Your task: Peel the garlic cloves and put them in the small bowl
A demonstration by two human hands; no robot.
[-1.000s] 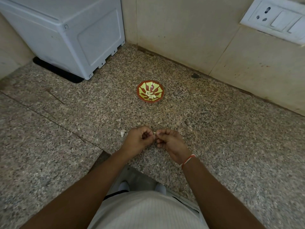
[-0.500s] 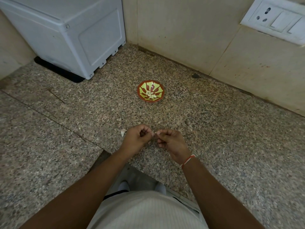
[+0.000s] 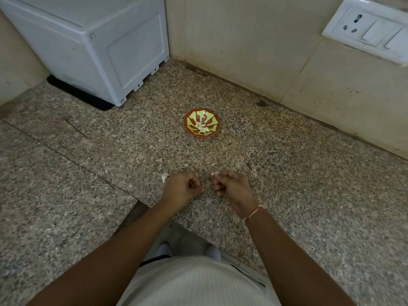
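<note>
peeled cloves [image 3: 202, 128] lie in the small bowl [image 3: 189, 127]; right hand [image 3: 231, 188] pinches another clove [image 3: 214, 173], left hand [image 3: 182, 188] is clenched, empty as far as visible.

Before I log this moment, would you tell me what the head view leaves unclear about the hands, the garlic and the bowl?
- Left hand: curled fingers hide whether it holds any skin.
- Garlic clove pinched at the right hand fingertips: too small to tell if fully peeled.
- Small bowl: the cloves inside overlap, so no sure count.
- White scrap beside the left hand: partly hidden by it; skin or clove is unclear.
</note>
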